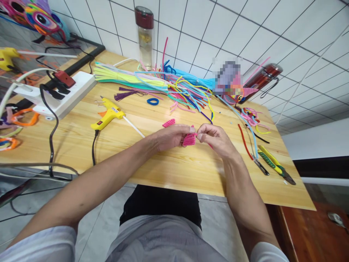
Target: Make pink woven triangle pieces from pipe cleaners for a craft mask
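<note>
The left hand [174, 137] grasps a pink fuzzy piece [189, 140] mid-scene, right of the glue gun [109, 114]; the right hand [214, 136] pinches a pink strand [196, 135] beside it. Seemingly a shaping step, next calling for steady left support and careful bending.

"Can you read any writing here?"
"None. The yellow glue gun [105, 118] on the left bears a small label [115, 109] on its body, but its print is too tiny to make out."
"Any brand, number or sign elsewhere?"
"None that I can read."
</note>
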`<control>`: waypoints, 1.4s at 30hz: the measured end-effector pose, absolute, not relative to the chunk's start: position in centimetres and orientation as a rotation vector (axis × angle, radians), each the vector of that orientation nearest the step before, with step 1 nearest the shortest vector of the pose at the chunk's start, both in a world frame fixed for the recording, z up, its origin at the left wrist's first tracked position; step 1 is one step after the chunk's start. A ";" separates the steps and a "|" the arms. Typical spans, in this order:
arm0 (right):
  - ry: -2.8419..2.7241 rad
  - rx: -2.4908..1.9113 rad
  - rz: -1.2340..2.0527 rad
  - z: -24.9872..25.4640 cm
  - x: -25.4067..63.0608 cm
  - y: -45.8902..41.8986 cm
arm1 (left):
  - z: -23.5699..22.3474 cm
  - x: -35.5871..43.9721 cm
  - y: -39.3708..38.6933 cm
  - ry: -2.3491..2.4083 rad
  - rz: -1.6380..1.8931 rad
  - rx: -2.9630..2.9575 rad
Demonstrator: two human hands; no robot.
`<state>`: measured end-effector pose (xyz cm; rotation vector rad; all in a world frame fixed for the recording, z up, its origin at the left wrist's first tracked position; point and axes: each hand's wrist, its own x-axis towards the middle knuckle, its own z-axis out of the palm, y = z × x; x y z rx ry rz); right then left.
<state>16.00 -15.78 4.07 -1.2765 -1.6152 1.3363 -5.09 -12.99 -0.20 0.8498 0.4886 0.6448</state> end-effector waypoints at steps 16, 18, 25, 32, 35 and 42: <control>-1.712 -1.385 1.310 4.5 16.3 -15.9 | 0.2 -5.5 -13.2 0.618 0.654 1.009; -1.727 -1.392 1.319 4.5 16.4 -15.9 | 0.2 -5.5 -13.2 0.645 0.656 1.080; -1.731 -1.414 1.339 4.3 16.5 -15.8 | 0.8 -5.6 -13.3 0.692 0.643 1.289; -1.783 -1.450 1.298 4.3 16.5 -15.8 | 0.4 -5.5 -13.1 0.699 0.650 1.341; -1.791 -1.470 1.244 4.3 16.7 -15.8 | 0.5 -5.5 -13.1 0.704 0.661 1.301; -1.803 -1.469 1.216 4.4 16.5 -15.7 | 0.4 -5.3 -13.2 0.701 0.645 1.209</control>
